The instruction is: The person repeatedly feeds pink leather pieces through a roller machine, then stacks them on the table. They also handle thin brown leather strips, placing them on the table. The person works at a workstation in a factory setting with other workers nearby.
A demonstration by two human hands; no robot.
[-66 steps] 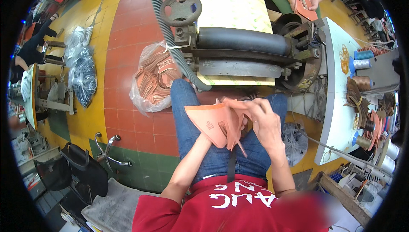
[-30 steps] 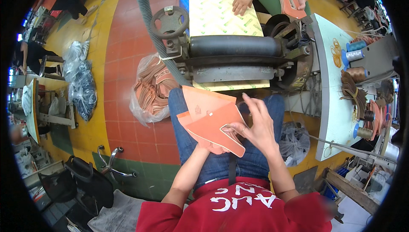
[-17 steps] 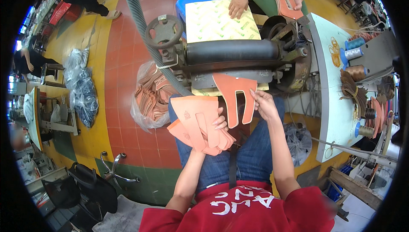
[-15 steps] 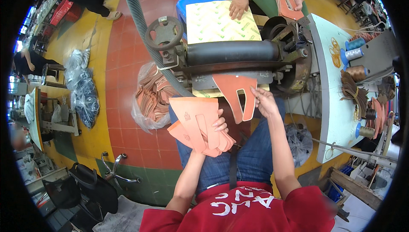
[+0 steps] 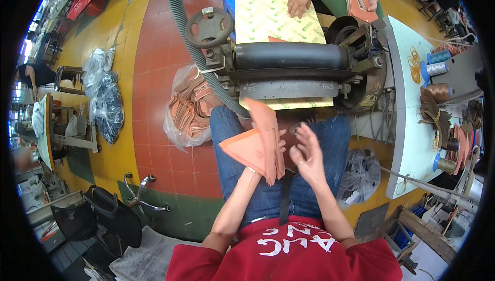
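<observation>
My left hand (image 5: 282, 144) is closed round a stack of flat salmon-coloured cut panels (image 5: 267, 139) above my lap, and the panels hide most of its palm. Just right of the stack, my right hand (image 5: 308, 157) is raised with its fingers apart and nothing in them. Ahead of both hands stands a roller machine with a black roller (image 5: 291, 56) and a metal plate (image 5: 289, 89) in front. On the far side of the roller, the edge of one salmon panel (image 5: 277, 39) shows on a yellow patterned sheet (image 5: 258, 15).
Across the machine, a co-worker's hand (image 5: 299, 2) rests on the sheet; their other hand holds slotted panels (image 5: 357, 3). A handwheel (image 5: 209, 27) and grey hose (image 5: 188, 33) flank the roller's left. A plastic bag of panels (image 5: 191, 110) lies left; a table (image 5: 405, 100) with thread spools stands right.
The slotted panel in my right hand has left it, and a panel edge now shows beyond the roller. That hand has come back toward my lap, opened. The stack in my left hand has turned.
</observation>
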